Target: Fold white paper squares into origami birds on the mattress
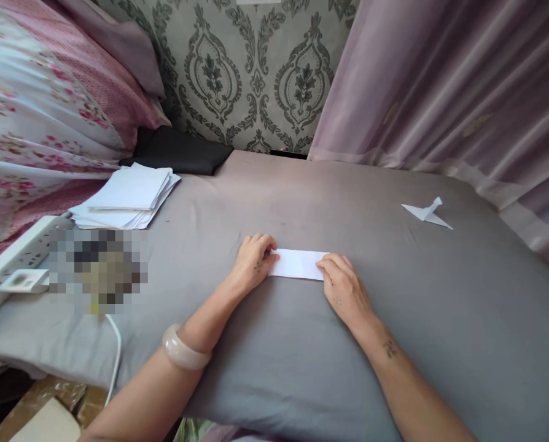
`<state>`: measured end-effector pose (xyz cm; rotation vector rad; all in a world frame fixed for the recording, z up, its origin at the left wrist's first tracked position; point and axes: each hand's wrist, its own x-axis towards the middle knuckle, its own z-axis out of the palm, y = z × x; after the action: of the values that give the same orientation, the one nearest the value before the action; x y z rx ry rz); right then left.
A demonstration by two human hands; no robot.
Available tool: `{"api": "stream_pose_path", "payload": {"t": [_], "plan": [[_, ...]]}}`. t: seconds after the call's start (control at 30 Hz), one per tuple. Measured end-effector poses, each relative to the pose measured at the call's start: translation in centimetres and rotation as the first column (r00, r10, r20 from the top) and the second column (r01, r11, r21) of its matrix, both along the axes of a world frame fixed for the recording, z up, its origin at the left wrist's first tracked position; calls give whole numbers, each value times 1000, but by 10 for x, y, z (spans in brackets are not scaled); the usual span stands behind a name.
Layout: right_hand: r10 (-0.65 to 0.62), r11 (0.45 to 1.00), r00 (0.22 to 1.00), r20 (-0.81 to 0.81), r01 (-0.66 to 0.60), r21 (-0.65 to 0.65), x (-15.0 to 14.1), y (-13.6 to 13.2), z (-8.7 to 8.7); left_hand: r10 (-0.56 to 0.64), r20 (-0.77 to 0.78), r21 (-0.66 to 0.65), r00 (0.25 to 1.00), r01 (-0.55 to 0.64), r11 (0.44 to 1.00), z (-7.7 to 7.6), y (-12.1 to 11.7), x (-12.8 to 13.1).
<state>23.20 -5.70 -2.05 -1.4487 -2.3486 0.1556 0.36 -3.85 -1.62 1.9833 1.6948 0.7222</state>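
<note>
A white sheet of paper [299,264], in the shape of a narrow rectangle, lies flat on the grey cloth surface [297,356]. My left hand [255,261] grips its left end, thumb and fingers closed at the edge. At the opposite end my right hand [346,283] pinches the paper with curled fingertips. Both ends of the sheet are partly hidden under the fingers. Farther off to the right rests a folded white paper figure [426,213] with pointed tips, touched by neither hand.
On the left sit a stack of white paper [127,190] and a black folded item [177,149]. A white power strip [16,258] with a plugged-in charger [24,280] and a white cable [116,347] runs along the left edge. Pink curtains [431,80] hang at right.
</note>
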Motion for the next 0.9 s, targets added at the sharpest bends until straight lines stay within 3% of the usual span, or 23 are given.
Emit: {"api": "stream_pose_path", "payload": {"t": [0.13, 0.3, 0.47, 0.6, 0.77, 0.9], "plan": [[-1, 1000, 986, 166, 0, 7, -6, -17, 12, -163, -60, 52, 985, 167, 985, -3, -5, 5], [-38, 999, 928, 371, 42, -1, -30, -39, 27, -110, -175, 86, 978, 126, 988, -5, -21, 12], [-59, 998, 920, 388, 67, -7, -53, -52, 31, -89, -165, 19, 982, 93, 995, -8, -25, 10], [-61, 994, 916, 398, 93, -62, -59, -54, 33, -95, -81, -90, 992, 87, 992, 0, -23, 6], [-78, 991, 927, 368, 114, -77, -51, -54, 33, -121, -5, -144, 993, 119, 982, 9, -22, 1], [-73, 988, 944, 323, 112, -105, -32, -51, 34, -137, 49, -158, 989, 143, 977, 9, -21, -4]]}}
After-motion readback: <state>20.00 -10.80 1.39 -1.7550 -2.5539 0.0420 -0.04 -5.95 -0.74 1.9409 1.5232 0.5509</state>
